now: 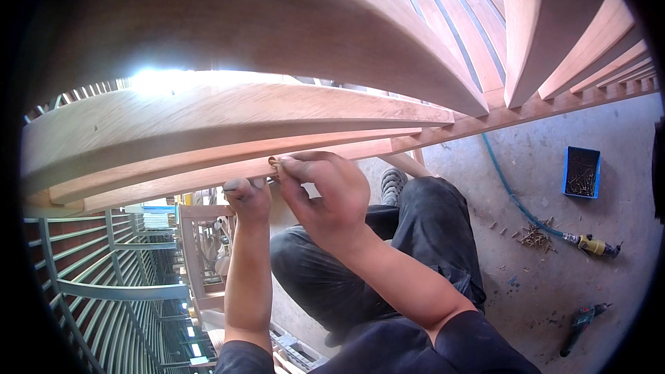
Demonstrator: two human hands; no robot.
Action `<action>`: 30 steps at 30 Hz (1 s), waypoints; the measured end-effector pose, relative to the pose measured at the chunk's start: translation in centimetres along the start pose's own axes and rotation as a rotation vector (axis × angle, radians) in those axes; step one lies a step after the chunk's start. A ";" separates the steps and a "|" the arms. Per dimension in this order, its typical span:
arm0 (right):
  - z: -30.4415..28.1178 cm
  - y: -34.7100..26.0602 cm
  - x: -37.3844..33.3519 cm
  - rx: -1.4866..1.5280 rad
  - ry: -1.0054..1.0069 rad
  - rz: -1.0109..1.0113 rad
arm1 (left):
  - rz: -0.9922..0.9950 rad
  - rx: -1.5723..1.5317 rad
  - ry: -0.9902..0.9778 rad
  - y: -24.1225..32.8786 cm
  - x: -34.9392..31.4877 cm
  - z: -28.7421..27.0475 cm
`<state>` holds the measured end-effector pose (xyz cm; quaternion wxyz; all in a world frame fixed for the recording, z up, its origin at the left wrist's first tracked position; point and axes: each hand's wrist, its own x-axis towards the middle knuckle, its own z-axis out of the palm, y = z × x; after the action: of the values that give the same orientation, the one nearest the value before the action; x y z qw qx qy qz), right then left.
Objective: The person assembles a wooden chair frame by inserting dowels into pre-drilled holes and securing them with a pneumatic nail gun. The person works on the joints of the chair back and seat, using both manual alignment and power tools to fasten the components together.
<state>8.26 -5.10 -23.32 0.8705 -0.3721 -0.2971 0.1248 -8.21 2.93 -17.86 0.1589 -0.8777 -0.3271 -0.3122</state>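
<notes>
A pale wooden rail point(228, 173) runs across in front of me, below several broad curved slats point(228, 107). My right hand point(332, 190) is closed, thumb and forefinger pinching a small round wooden piece point(273, 162) against the rail's face. It looks like a plug or peg end, though the fingers cover part of it. Just to the left, my left hand point(249, 201) is curled at the rail's lower edge, its thumb turned left. Whatever its fingers hold is hidden.
On the concrete floor at right are a blue box point(582, 172) of dark screws, a pile of small wooden pegs point(538, 235), a yellow air tool point(597, 246) on a teal hose point(509, 190), and a power drill point(583, 329). Slatted frames point(118, 291) stand at left. My bent knees are below.
</notes>
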 end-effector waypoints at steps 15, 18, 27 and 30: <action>-1.1 -0.4 0.7 -0.054 -0.127 -0.022 | -0.248 -0.333 0.040 -1.9 -1.3 0.3; -0.9 -0.4 0.7 -0.041 -0.121 -0.035 | -0.213 -0.301 0.044 -1.7 -1.3 0.4; -0.1 -0.2 0.2 -0.009 -0.027 -0.077 | -0.442 -0.944 0.154 0.7 -0.5 0.4; 0.0 0.0 0.0 -0.018 0.011 -0.072 | -0.161 -0.288 0.044 -1.6 -1.1 0.1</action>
<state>8.28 -5.04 -23.33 0.8727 -0.3696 -0.3065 0.0889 -9.87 3.62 -18.58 0.0133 -0.8551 -0.3448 -0.3869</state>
